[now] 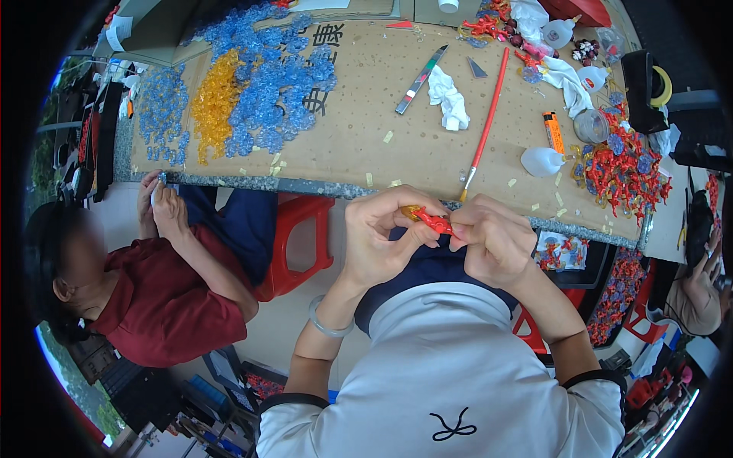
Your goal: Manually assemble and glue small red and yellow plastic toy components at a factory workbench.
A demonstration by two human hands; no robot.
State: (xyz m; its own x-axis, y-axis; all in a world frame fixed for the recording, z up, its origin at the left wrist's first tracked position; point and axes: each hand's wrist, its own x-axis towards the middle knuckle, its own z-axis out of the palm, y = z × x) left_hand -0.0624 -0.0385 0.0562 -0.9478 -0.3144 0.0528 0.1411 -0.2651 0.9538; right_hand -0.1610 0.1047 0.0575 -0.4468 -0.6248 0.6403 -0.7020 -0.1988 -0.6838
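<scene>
Hands (435, 240) hiding most red piece (436, 223)

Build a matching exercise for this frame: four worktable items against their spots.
Things:
1. long red-handled paintbrush
2. crumpled white cloth
3. pile of orange translucent plastic pieces
4. small orange lighter

Places:
A. between heaps of blue pieces, table's left part
B. beside the clear plastic cup, table's right part
C. right of the flat grey metal file
D. slanting down the middle toward the table's near edge

Pairs: 1-D, 2-C, 3-A, 4-B
</scene>
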